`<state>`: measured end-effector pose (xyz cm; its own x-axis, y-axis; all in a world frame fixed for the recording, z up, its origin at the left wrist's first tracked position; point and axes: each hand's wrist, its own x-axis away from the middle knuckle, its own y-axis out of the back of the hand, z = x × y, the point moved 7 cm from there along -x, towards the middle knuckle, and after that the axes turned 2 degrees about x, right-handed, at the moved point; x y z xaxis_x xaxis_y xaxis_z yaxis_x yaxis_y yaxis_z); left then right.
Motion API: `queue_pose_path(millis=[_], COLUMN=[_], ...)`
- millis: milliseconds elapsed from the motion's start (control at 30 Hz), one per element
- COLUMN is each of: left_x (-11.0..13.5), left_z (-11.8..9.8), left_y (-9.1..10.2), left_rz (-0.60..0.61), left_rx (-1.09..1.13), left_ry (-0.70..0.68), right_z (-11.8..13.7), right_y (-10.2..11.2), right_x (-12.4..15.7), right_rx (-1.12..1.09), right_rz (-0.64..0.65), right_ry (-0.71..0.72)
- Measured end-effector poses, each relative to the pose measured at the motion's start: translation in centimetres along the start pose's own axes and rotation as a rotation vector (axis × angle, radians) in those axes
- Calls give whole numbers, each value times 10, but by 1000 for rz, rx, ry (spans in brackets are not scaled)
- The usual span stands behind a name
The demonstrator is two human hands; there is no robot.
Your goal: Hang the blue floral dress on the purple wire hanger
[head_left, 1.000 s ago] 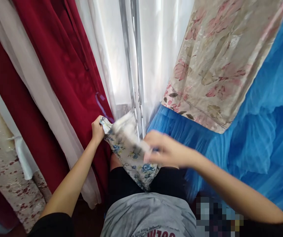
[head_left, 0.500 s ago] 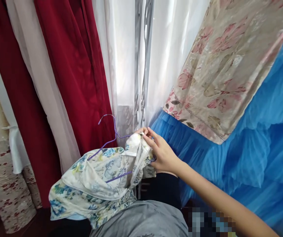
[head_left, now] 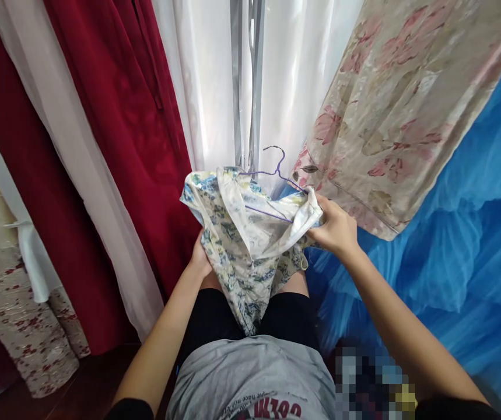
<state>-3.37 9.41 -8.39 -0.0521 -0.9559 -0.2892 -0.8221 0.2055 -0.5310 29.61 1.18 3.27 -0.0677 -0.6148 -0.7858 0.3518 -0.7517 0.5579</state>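
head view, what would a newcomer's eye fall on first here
Probably the bright blue ruffled cloth spilling down the right side, set against the deep red cloth hanging at the left. Then the flowered garment in the middle, between the left grip and right grip, with a purple hanger whose hook stands above its neckline.

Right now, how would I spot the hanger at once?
Find the big blue ruffled fabric at right. To its left is a blue-flowered garment. Poking out of its top, the hanger is thin and purple with a curved hook, unlike the surrounding cloth.
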Motion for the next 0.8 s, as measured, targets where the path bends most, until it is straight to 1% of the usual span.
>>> queue_pose_path(millis=[67, 133, 200, 267, 333, 400, 433, 467, 500, 533, 567, 600, 633, 667, 700, 733, 767, 800], left_x=[5, 16, 29, 42, 55, 67, 73, 78, 83, 88, 94, 99, 104, 109, 112, 116, 118, 120], left_z=[13, 26, 41, 54, 63, 67, 69, 70, 70, 71, 70, 69, 69, 69, 70, 70, 71, 72], left_y=[14, 36, 54, 64, 63, 56, 53, 50, 48, 48, 48, 48, 49, 49, 47, 44, 41, 36], left_rz=[-92, -221, -310, -343, -333, -309, -302, -304, -315, -331, -351, -373, -395, -409, -411, -399, -377, -351], left_rx=[83, 123, 55, -67, -178, -261, -293, -319, -339, -356, -373, -389, -405, -421, -440, -460, -479, -497], left_ry=[-35, -126, -193, -212, -230, -221, -201, -177, -156, -145, -146, -155, -166, -174, -180, -184, -185, -185], right_z=[10, 23, 35, 39, 37, 33, 32, 31, 32, 32, 33, 34, 34, 36, 38, 47, 60, 73], right_y=[2, 1, 1, 3, 4, 5, 6, 6, 7, 8, 6, 2, -8, -22, -45, -73, -104, -130], right_x=[-17, -27, -29, -25, -17, -7, -1, 6, 15, 27, 43, 62, 85, 109, 133, 153, 170, 185], right_rx=[40, 74, 99, 100, 74, 42, 28, 13, -10, -50, -114, -205, -334, -484, -624, -733, -816, -860], right_rz=[-21, -18, -8, 12, 57, 106, 109, 87, 38, -32, -114, -197, -258, -295, -267, -119, 90, 296], right_ry=[30, 104, 188, 262, 317, 379, 405, 415, 399, 349, 264, 150, 14, -126, -282, -372, -410, -417])
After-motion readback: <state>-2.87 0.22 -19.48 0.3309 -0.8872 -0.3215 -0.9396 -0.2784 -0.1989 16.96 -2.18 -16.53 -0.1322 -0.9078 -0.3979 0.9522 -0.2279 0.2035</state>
